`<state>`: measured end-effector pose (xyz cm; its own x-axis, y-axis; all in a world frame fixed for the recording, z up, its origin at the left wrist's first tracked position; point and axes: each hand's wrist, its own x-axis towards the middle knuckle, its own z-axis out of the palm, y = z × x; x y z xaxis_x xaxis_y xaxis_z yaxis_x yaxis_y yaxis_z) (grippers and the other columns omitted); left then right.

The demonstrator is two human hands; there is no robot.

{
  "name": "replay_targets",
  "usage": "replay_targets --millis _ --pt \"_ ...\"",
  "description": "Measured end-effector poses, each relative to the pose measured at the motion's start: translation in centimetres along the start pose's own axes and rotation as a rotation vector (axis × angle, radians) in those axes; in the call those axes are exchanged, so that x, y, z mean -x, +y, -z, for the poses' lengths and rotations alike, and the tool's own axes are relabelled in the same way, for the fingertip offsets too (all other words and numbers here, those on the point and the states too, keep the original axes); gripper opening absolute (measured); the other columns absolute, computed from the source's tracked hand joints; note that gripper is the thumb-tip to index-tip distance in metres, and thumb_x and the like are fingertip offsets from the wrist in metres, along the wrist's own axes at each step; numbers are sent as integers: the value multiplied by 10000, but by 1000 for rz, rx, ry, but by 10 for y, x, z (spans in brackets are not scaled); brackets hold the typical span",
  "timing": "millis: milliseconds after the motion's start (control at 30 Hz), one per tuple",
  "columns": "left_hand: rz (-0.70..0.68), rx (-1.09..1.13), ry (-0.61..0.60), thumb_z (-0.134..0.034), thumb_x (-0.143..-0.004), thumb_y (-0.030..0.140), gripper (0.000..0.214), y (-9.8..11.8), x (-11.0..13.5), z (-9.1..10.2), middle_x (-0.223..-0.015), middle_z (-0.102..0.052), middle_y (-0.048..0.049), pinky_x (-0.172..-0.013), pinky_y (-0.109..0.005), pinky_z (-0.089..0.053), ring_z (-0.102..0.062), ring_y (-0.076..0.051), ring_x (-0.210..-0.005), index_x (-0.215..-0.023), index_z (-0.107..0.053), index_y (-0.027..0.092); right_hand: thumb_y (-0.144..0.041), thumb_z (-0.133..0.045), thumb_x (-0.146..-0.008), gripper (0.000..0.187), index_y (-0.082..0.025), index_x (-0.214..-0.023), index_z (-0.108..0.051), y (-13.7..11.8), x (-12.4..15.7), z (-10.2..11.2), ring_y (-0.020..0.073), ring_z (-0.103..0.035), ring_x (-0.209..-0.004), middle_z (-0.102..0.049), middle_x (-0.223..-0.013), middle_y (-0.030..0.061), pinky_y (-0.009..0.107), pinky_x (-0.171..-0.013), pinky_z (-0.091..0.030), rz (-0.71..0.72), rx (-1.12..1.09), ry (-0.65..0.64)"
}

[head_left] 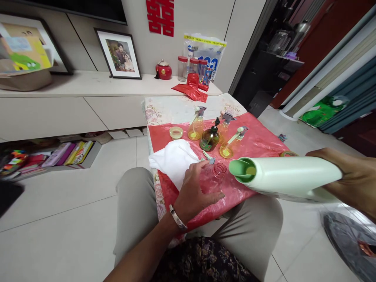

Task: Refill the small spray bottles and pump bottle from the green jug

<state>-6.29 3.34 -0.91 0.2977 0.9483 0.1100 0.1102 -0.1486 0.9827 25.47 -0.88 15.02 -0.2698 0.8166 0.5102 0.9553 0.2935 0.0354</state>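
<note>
My left hand (192,192) is wrapped around a clear spray bottle (214,177) with its neck uncovered, steadying it on the red plastic sheet (258,129). My right hand (346,176) grips a large pale green detergent jug (290,174), tipped nearly level. The jug's green spout is close to the bottle's neck but apart from it; no stream of liquid is visible. Just behind the bottle lies a loose spray head (208,156). A white cloth (176,158) is left of my hand. The bottle's lower part is partly hidden by my fingers.
Behind are several spray bottles (196,127) holding yellowish liquid, a dark pump bottle (210,138) and a round pale lid (176,132). A roll of tape (288,154) sits at the right edge. A cabinet (117,87) with jars, a red pot and framed photos stands beyond.
</note>
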Motion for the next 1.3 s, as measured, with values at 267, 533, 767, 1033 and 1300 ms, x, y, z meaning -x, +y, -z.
replay_targets --millis 267,533,767,1033,1300 --pt "-11 -34 33 -907 -659 360 819 -9 -1 2 -1420 -574 -123 -1184 -538 -404 -524 -343 -1351 -1368 -514 248 -418 -583 -701 222 -261 -790 -713 8 1 -2 94 -545 -372 -658 -561 -63 208 -399 -396 -58 14 -28" --pt "8 -55 133 -898 -655 322 795 -25 -12 22 -1389 -583 -122 -1188 -506 -399 -535 -348 -1352 -1354 -528 231 -406 -575 -757 198 -280 -853 -695 9 -5 -8 95 -560 -386 -623 -554 -85 226 -421 -406 -3 45 -22" --pt "31 -122 109 -937 -617 336 866 -42 -11 18 -1393 -588 -105 -1184 -545 -383 -538 -357 -1348 -1375 -525 255 -474 -605 -780 227 -278 -840 -704 4 -14 -12 89 -544 -389 -618 -552 -79 229 -428 -396 -11 25 -69" --pt "-5 -199 117 -931 -636 321 878 -52 -11 15 -1399 -586 -93 -1166 -535 -388 -540 -353 -1339 -1397 -496 271 -457 -624 -745 212 -276 -820 -704 2 -20 -16 85 -525 -396 -616 -559 -84 226 -438 -404 -16 11 -147" --pt "-29 -213 121 -942 -635 310 900 -56 -10 13 -1412 -576 -96 -1165 -522 -389 -530 -348 -1345 -1402 -473 265 -418 -599 -736 190 -280 -836 -682 -2 -23 -19 93 -512 -388 -569 -538 -91 228 -433 -388 -2 55 -162"
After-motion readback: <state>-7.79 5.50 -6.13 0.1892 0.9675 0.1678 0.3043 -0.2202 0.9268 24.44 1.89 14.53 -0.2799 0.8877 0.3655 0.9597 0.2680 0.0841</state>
